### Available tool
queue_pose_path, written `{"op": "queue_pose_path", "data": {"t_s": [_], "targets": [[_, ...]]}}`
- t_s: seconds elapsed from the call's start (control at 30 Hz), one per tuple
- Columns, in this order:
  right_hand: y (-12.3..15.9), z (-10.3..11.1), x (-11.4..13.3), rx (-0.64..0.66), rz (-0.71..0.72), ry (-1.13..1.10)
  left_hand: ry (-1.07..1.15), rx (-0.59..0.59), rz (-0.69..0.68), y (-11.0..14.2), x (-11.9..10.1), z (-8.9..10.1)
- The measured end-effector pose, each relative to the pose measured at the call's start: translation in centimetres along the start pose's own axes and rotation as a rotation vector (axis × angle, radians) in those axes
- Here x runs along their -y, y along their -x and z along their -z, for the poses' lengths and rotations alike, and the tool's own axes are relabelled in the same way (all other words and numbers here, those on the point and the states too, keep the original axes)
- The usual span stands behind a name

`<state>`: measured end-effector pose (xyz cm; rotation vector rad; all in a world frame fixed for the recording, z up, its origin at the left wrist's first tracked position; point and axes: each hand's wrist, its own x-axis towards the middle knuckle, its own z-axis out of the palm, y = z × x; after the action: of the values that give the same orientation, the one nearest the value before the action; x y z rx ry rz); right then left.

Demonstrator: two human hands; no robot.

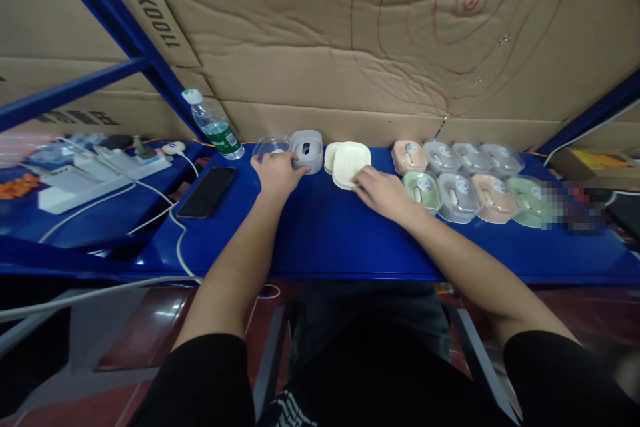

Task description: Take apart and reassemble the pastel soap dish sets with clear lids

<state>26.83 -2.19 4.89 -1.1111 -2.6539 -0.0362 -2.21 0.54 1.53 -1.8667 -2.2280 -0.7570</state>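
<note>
My left hand [277,175] rests with bent fingers at the front left corner of a grey plastic box [313,161], thumb against its front and index finger at its side. A clear plastic cover [273,142] lies just behind the same hand, partly hidden by the fingers. The grey box has a dark oval opening in the middle. My right hand [381,192] pinches the right front edge of a cream square lid [351,161]. Under and left of that lid another cream piece [329,157] shows at its edge.
At the right stand two rows of small lidded boxes [457,195] in pink, grey and green. A water bottle [217,130] and a black phone [207,192] are at the left, near white cables and a power strip [100,180]. Cardboard [300,27] walls the blue table's [345,247] back.
</note>
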Motion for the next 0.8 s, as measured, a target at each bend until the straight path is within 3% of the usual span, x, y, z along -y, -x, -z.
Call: {"op": "queue_pose_path", "data": {"t_s": [0.17, 0.33, 0.8], "targets": [[-4.9, -0.6, 0.3, 0.029, -0.110, 0.109, 0.002, 0.009, 0.017, 0.1, 0.0, 0.1], [-7.5, -2.2, 0.0, 0.053, -0.136, 0.135, 0.008, 0.004, 0.016, 0.1, 0.0, 0.1], [-7.0, -4.0, -0.6, 0.079, -0.179, 0.115, 0.045, 0.008, 0.027, 0.2, -0.1, 0.1]]}}
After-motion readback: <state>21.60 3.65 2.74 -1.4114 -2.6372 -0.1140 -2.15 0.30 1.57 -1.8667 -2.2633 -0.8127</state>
